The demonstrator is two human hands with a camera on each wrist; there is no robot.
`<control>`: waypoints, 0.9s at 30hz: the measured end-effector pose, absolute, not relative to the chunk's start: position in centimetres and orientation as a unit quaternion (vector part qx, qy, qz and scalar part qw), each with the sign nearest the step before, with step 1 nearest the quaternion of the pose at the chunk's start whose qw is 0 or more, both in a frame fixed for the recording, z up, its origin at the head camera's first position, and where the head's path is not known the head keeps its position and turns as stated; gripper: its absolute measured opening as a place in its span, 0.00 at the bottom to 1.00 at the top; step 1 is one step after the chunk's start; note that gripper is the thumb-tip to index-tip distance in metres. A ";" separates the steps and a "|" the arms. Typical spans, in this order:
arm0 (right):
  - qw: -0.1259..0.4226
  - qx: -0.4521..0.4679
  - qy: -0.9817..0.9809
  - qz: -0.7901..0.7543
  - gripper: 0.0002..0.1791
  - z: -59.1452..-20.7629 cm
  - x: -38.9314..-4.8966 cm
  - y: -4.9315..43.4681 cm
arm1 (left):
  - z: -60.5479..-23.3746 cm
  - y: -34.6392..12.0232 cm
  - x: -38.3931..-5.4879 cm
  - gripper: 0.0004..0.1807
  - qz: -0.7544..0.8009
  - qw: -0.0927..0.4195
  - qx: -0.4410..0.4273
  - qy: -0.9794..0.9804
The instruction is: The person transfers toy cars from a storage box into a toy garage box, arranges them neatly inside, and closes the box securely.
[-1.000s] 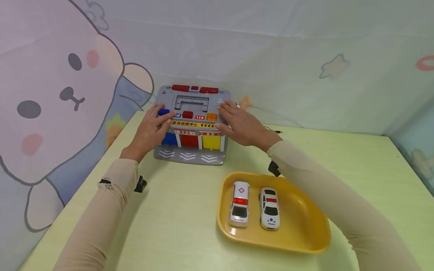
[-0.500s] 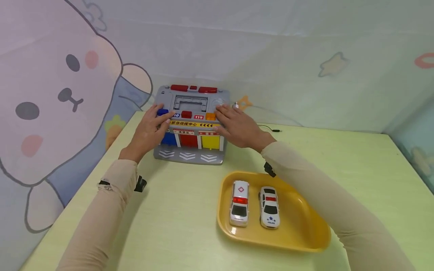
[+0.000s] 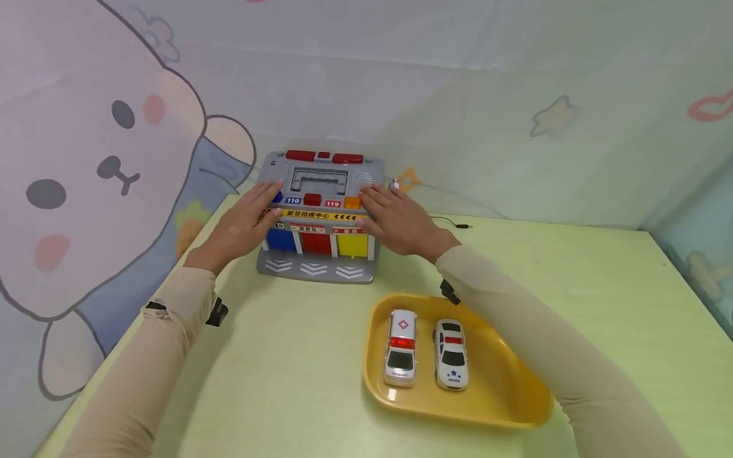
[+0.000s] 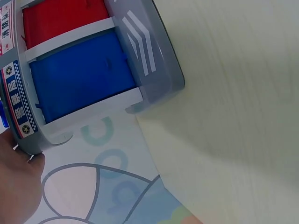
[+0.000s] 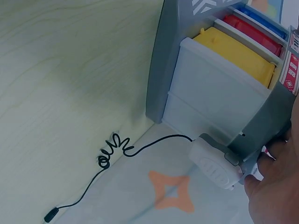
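Note:
A grey toy rescue station (image 3: 316,229) stands at the back of the table, with blue, red and yellow garage doors along its front. My left hand (image 3: 237,222) rests on its upper left corner, fingers stretched over the roof edge beside the blue button. On the upper right corner lies my right hand (image 3: 401,219), its fingertips by the orange button (image 3: 352,202). A red button (image 3: 312,199) shows between the hands. The left wrist view has the blue door (image 4: 84,74) close up. From the right side hangs a white handset-like piece (image 5: 215,161) on a curly black cord (image 5: 112,149).
A yellow tray (image 3: 509,420) sits at the front right, under my right forearm. In it lie a toy ambulance (image 3: 401,350) and a toy police car (image 3: 451,355). A printed cloth backdrop (image 3: 458,127) rises behind the pale green table (image 3: 275,381).
My left hand has shifted left on the roof, uncovering the 110 label. The right hand has slid slightly toward the front, showing more of the round grille. The station and toy cars stay put.

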State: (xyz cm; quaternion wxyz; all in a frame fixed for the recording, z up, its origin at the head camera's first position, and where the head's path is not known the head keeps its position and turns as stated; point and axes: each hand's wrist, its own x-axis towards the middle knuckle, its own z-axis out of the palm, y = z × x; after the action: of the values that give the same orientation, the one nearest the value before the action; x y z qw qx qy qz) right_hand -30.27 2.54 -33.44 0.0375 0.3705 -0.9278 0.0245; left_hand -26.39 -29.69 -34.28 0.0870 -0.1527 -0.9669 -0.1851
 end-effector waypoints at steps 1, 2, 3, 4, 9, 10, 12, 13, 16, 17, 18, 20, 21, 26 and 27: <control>0.038 0.371 -0.928 0.026 0.38 -33.4 -30.3 2.5 | -34.2 -29.9 -26.4 0.33 -0.184 0.085 -0.155 -0.967; 0.038 0.370 -0.928 0.028 0.38 -33.5 -30.2 2.5 | -34.0 -30.0 -26.3 0.33 -0.183 0.081 -0.158 -0.967; 0.039 0.369 -0.928 0.029 0.38 -33.5 -30.2 2.5 | -33.9 -30.1 -26.2 0.33 -0.181 0.078 -0.162 -0.967; 0.041 0.370 -0.928 0.031 0.38 -33.5 -30.2 2.5 | -33.7 -30.1 -26.2 0.33 -0.177 0.075 -0.167 -0.967; 0.046 0.375 -0.925 0.034 0.37 -33.6 -30.1 2.4 | -33.0 -30.2 -25.9 0.33 -0.159 0.075 -0.195 -0.965; 0.048 0.375 -0.925 0.035 0.38 -33.6 -30.0 2.4 | -32.9 -30.2 -25.9 0.33 -0.154 0.076 -0.200 -0.965; 0.048 0.374 -0.925 0.035 0.38 -33.5 -30.0 2.3 | -32.6 -30.2 -25.8 0.33 -0.148 0.074 -0.206 -0.965; 0.048 0.374 -0.925 0.035 0.38 -33.5 -30.0 2.3 | -32.5 -30.2 -25.8 0.33 -0.146 0.072 -0.207 -0.965; 0.049 0.374 -0.926 0.035 0.38 -33.5 -30.0 2.4 | -32.2 -30.2 -25.9 0.33 -0.138 0.064 -0.210 -0.966; 0.050 0.375 -0.925 0.036 0.38 -33.6 -30.0 2.4 | -32.0 -30.2 -25.9 0.32 -0.136 0.061 -0.211 -0.966; 0.051 0.376 -0.924 0.036 0.38 -33.6 -30.0 2.4 | -31.9 -30.3 -25.9 0.32 -0.132 0.061 -0.214 -0.966; 0.053 0.379 -0.923 0.038 0.37 -33.7 -30.0 2.4 | -31.7 -30.3 -25.9 0.32 -0.125 0.062 -0.219 -0.966; 0.054 0.380 -0.923 0.039 0.37 -33.7 -30.0 2.4 | -31.7 -30.4 -26.0 0.32 -0.120 0.063 -0.222 -0.966; 0.057 0.382 -0.922 0.028 0.37 -33.5 -30.0 2.5 | -31.6 -30.4 -26.1 0.32 -0.108 0.068 -0.232 -0.964; 0.057 0.382 -0.922 0.024 0.37 -33.5 -30.0 2.5 | -31.6 -30.4 -26.1 0.32 -0.107 0.069 -0.234 -0.964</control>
State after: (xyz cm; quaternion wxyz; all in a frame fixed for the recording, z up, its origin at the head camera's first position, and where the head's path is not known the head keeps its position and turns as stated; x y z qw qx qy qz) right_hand -29.99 2.48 -33.49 0.0569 0.3815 -0.9223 0.0240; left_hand -26.06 -30.45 -31.64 0.0691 -0.2338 -0.9639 -0.1073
